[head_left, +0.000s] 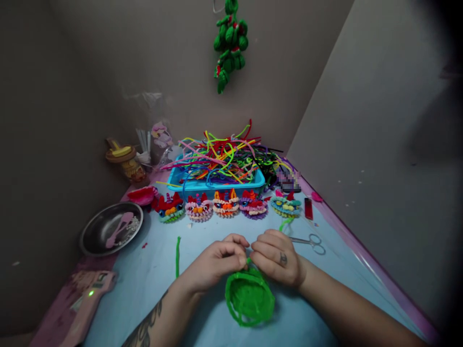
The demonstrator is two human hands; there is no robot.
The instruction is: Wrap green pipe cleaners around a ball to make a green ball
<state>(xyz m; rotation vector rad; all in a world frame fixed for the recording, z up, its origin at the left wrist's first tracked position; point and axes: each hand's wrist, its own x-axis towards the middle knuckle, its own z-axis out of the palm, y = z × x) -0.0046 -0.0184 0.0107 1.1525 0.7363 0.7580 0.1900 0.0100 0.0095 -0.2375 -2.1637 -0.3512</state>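
Note:
Between my hands hangs a round, bowl-like green piece made of pipe cleaner, its upper edge at my fingertips. My left hand is closed in a pinch on it, thumb against the fingers. My right hand is also closed, fingers curled around a green pipe cleaner whose end sticks out behind the knuckles. How that strand joins the round piece is hidden by my fingers. Left of my hands, a short green pipe cleaner piece lies on the blue table cover.
Scissors lie right of my right hand. Several colourful animal-head figures stand in a row before a blue basket heaped with pipe cleaners. A metal bowl with beads and a pink glue gun-like device sit at left.

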